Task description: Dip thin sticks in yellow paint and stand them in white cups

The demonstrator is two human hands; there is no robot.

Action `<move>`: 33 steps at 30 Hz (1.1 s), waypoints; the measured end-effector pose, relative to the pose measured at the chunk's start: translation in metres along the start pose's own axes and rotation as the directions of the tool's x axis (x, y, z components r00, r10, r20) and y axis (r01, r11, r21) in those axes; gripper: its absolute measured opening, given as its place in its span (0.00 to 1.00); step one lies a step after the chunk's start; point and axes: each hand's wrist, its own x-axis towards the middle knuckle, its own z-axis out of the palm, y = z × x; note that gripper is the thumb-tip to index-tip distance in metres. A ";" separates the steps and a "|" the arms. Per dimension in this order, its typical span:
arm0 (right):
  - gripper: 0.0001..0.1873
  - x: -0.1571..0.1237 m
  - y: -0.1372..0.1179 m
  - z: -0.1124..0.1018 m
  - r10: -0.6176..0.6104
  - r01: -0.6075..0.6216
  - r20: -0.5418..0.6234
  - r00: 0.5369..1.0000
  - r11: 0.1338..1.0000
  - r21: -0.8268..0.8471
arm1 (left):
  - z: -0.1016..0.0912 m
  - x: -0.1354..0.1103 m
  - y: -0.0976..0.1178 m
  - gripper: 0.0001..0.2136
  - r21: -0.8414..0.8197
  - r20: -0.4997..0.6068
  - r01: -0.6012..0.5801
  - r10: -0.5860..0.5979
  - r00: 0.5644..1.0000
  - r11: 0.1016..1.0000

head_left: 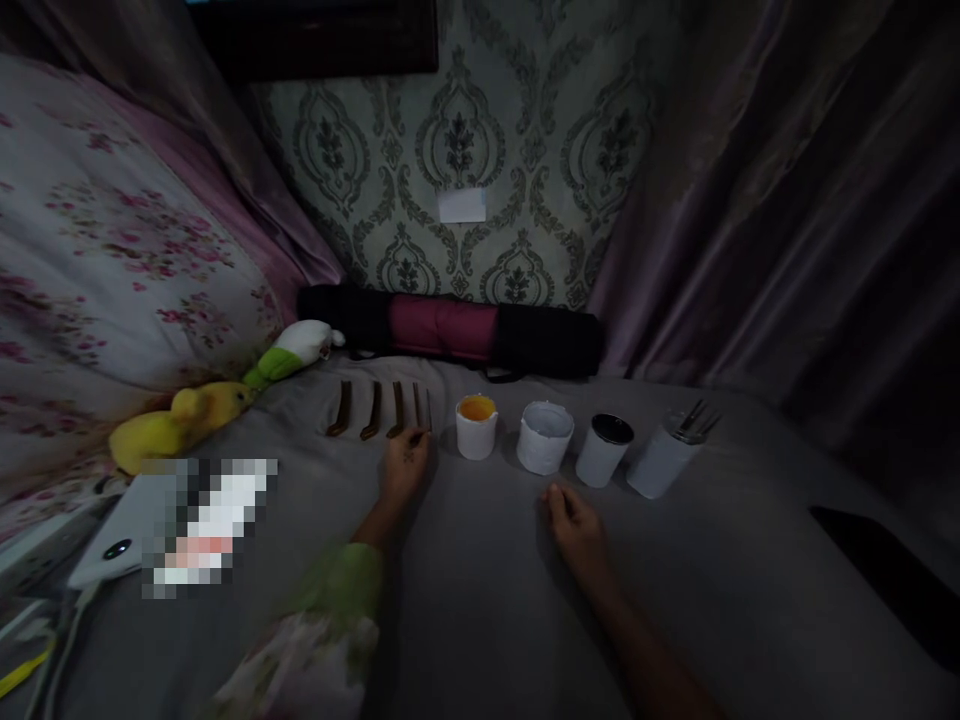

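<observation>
My left hand (pixel 407 462) is closed at the near ends of two thin, upright-looking metal pieces (pixel 423 402); its fingertips hide what they grip. Left of it stretches a row of bent brownish metal pieces (pixel 371 412), their kind unclear. My right hand (pixel 577 525) rests on the grey sheet, fingers curled, with nothing visible in it. Beyond the hands stand several white containers: one with an orange inside (pixel 475 438), a wider one with a pale inside (pixel 541 453), one with a black top (pixel 595 463), and a tall one (pixel 654 468) holding slim metal utensils (pixel 697 415).
A black and maroon roll (pixel 442 328) lies along the patterned wall. Plush toys, one yellow (pixel 169 428) and one green-white (pixel 296 348), sit at left. Nearer are a pale device with a cable (pixel 116 535) and a blurred-out patch. A dark flat object (pixel 885 570) lies right.
</observation>
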 end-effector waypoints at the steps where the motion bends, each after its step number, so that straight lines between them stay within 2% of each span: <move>1: 0.21 0.000 0.000 0.000 0.005 -0.005 -0.003 1.000 1.000 0.000 | 0.001 0.000 0.001 0.12 -0.059 0.016 0.062 -0.061 0.998 0.996; 4: 0.23 0.001 0.001 0.001 0.010 -0.009 -0.012 1.000 1.000 0.009 | 0.007 -0.001 0.001 0.12 -0.302 0.101 0.234 -0.213 0.972 0.924; 6: 0.23 0.001 0.001 0.001 -0.003 0.003 -0.007 1.000 1.000 0.007 | 0.011 -0.003 0.002 0.10 -0.422 0.159 0.310 -0.267 0.950 0.852; 10: 0.22 0.001 0.000 0.001 -0.017 0.017 -0.020 1.000 1.000 0.010 | 0.014 -0.010 0.009 0.06 -0.546 0.259 0.395 -0.300 0.918 0.739; 12: 0.21 0.000 -0.001 0.001 -0.017 0.017 -0.020 1.000 0.999 0.027 | 0.013 -0.016 0.014 0.05 -0.612 0.305 0.457 -0.341 0.889 0.645; 15: 0.21 -0.001 -0.004 0.000 -0.018 0.018 -0.018 1.000 1.000 0.023 | 0.010 -0.024 0.023 0.05 -0.644 0.381 0.548 -0.397 0.835 0.534; 18: 0.21 -0.001 -0.003 0.000 -0.029 0.029 -0.023 0.999 1.000 0.000 | 0.006 -0.032 0.030 0.06 -0.662 0.441 0.596 -0.407 0.800 0.455; 26: 0.22 0.000 0.003 0.002 -0.031 0.031 -0.033 0.999 1.000 0.000 | 0.004 -0.052 0.035 0.05 -0.692 0.458 0.613 -0.426 0.781 0.380; 33: 0.22 -0.001 -0.002 -0.001 -0.030 0.030 -0.031 0.999 1.000 0.007 | 0.004 -0.069 0.038 0.05 -0.706 0.498 0.604 -0.347 0.795 0.370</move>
